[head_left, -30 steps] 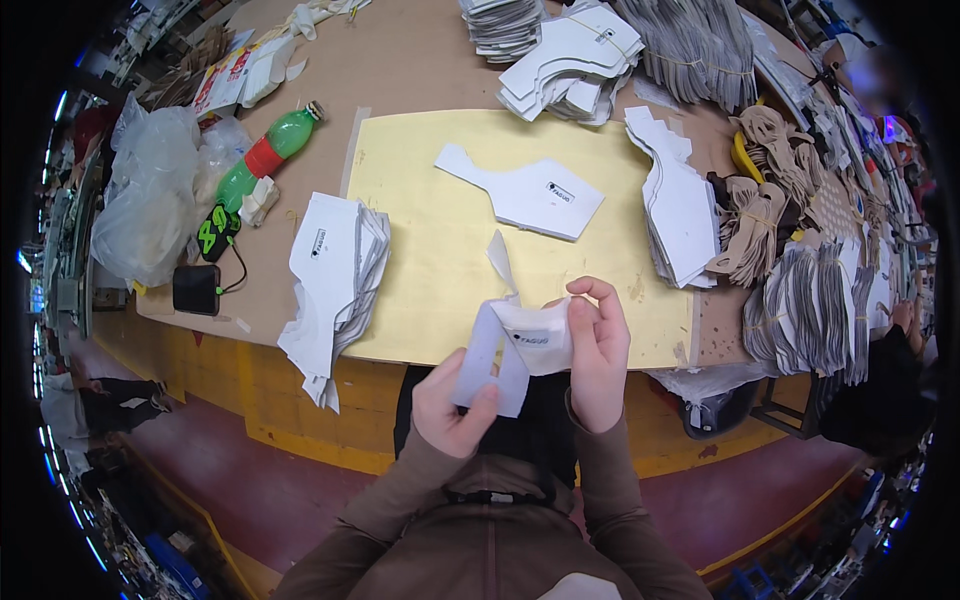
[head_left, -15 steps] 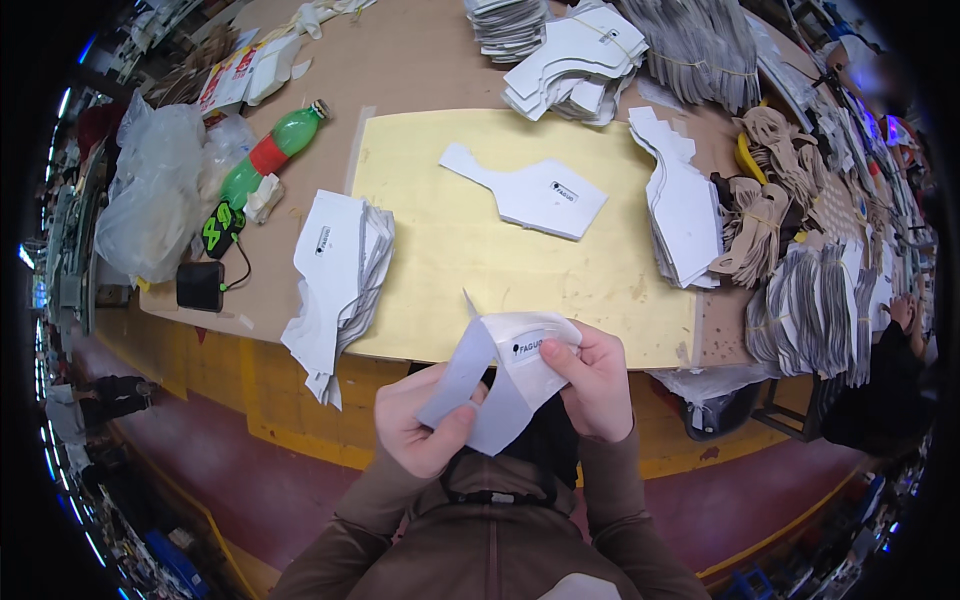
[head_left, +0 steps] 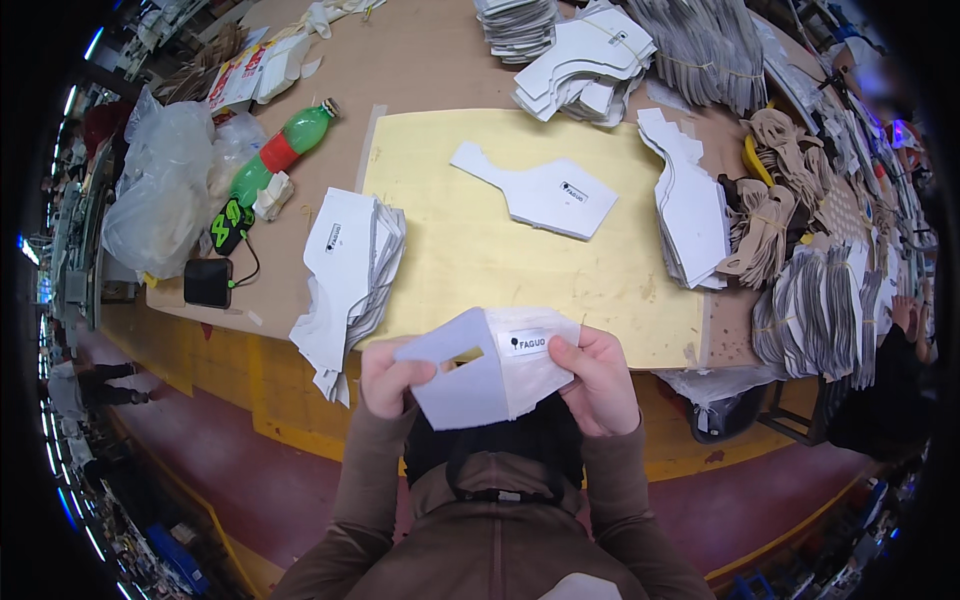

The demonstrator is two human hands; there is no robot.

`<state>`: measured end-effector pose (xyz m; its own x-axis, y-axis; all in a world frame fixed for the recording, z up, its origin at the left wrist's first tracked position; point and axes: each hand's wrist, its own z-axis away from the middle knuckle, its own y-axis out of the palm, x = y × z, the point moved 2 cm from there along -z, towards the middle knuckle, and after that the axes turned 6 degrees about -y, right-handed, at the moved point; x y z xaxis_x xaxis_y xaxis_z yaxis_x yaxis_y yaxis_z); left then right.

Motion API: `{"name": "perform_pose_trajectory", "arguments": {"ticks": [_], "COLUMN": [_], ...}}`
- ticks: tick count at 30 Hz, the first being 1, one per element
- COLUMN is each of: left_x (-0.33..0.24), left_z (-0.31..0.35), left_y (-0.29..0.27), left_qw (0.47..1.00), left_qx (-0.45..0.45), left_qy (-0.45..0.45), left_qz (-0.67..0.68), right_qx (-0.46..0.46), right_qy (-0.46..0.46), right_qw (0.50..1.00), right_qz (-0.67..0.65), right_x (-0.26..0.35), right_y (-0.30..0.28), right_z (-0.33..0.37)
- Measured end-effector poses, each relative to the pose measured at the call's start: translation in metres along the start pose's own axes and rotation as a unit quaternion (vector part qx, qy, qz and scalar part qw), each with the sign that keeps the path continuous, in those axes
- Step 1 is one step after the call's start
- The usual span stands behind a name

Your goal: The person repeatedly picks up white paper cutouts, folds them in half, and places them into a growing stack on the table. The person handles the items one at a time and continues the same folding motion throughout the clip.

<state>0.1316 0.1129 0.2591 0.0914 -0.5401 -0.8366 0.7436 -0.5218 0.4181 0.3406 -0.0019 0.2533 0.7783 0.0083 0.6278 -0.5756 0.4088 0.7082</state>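
Between my two hands, just over the table's near edge, is a cut fabric piece with a pale lilac part, a slot cut in it, and a whiter part bearing a printed label. My left hand pinches its lilac end, thumb on top. The white end is gripped by my right hand, thumb beside the label. Beyond them a single white cut piece lies flat on the yellow sheet. A stack of labelled white pieces sits to the left, another stack to the right.
On the left are a clear plastic bag, a green bottle and a black phone on a cable. Bundled grey pieces and beige pieces crowd the right. More white stacks stand at the back.
The fabric piece has been spread flatter, its slot now facing up. My left hand has shifted up and left along its lilac end; my right hand keeps its hold near the label.
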Motion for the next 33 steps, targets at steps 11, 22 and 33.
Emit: {"name": "perform_pose_trajectory", "arguments": {"ticks": [11,22,33], "left_x": [-0.004,0.006,0.008], "left_z": [-0.009,-0.019,-0.022], "left_y": [0.074,0.084,0.081], "left_qw": [0.812,0.83,0.82], "left_qx": [-0.04,-0.058,-0.071], "left_qy": [0.347,0.31,0.338], "left_qz": [-0.469,-0.46,-0.456], "right_qx": [-0.09,-0.048,-0.055], "right_qy": [-0.089,-0.059,-0.115], "right_qw": [0.986,0.996,0.98], "right_qz": [0.106,0.041,0.155], "right_x": [0.01,-0.002,-0.002], "right_y": [-0.007,-0.006,0.007], "right_z": [0.018,0.02,0.021]}}
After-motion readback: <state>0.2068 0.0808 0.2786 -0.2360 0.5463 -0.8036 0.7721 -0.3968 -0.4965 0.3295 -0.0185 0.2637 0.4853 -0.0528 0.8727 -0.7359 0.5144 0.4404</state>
